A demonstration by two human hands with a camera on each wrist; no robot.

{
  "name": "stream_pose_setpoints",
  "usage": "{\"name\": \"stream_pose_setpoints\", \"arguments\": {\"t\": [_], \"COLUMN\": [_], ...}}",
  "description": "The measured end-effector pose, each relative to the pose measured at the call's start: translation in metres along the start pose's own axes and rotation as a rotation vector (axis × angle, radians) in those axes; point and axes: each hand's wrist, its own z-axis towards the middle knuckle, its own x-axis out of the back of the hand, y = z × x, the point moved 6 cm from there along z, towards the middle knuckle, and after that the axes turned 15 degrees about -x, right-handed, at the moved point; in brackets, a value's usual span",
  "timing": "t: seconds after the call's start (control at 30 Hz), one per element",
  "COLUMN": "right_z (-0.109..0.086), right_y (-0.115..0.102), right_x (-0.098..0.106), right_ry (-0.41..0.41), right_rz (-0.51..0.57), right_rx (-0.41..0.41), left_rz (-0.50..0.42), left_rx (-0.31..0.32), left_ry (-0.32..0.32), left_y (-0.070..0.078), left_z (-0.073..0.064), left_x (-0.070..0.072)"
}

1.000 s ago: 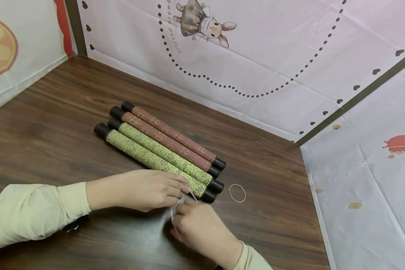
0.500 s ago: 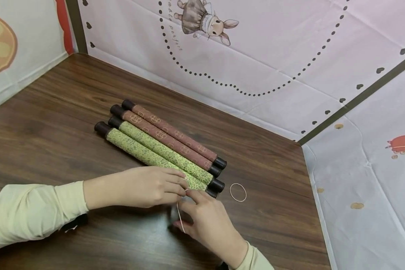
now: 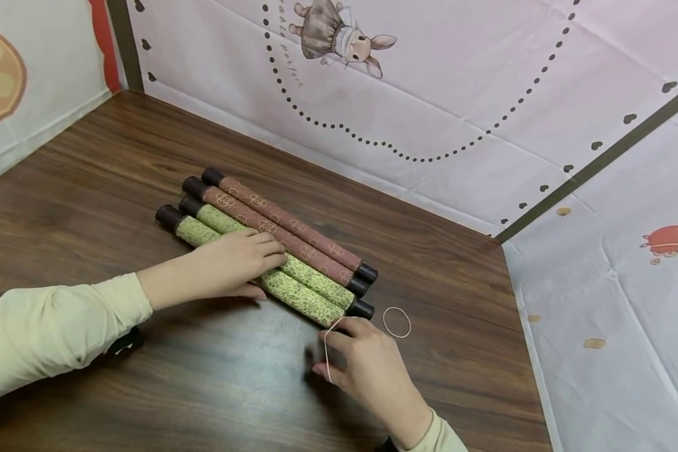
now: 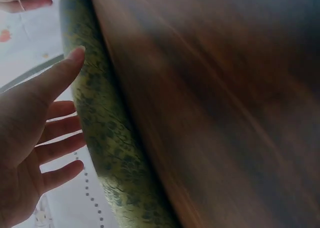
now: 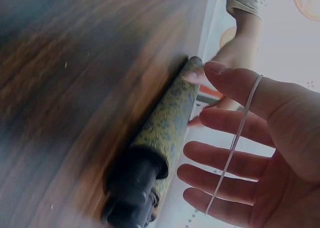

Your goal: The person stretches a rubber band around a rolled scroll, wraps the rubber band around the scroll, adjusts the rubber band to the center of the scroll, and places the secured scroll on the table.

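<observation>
The right hand [image 3: 367, 370] lay nearest the camera, its fingers spread and nearly straight, with a thin rubber band [image 3: 329, 348] looped over the thumb and stretched across the other fingers; nothing was pinched or clasped. In the right wrist view the band [image 5: 235, 138] ran taut from thumb to little finger. Just beyond those fingertips sat the black cap end of the nearest green patterned tube [image 3: 299, 301], close to the hand but apart from it. A second rubber band [image 3: 397, 322] lay flat on the wooden table [image 3: 90, 163], just to the right of the thumb and beside the tube caps.

Farther along the same tube, to the left of the right hand, the left hand [image 3: 231, 260] rested flat with relaxed, straight fingers laid over both green tubes, the thumb against the near side of the closest one; it pressed rather than clasped. Beyond its fingertips lay the second green tube [image 3: 316, 282], then two brown flowered tubes [image 3: 282, 229], all four side by side and touching. Behind them rose the pink printed backdrop [image 3: 457, 81].
</observation>
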Motion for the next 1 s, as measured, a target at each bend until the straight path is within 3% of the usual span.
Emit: {"name": "stream_pose_setpoints", "arguments": {"t": [0.3,0.63,1.0], "right_z": [0.000,0.000,0.002], "right_y": [0.017,0.031,0.049], "right_x": [0.002,0.005,0.003], "right_ry": [0.005,0.015,0.040], "right_rz": [-0.024,-0.044,0.004], "right_rx": [-0.062,-0.109,-0.218], "left_rz": [0.005,-0.012,-0.110], "left_rx": [0.010,-0.002,0.045], "left_ry": [-0.027,-0.032,-0.119], "left_y": [-0.013,-0.011,-0.007], "left_z": [0.005,0.008,0.014], "left_x": [-0.016,-0.017,-0.026]}}
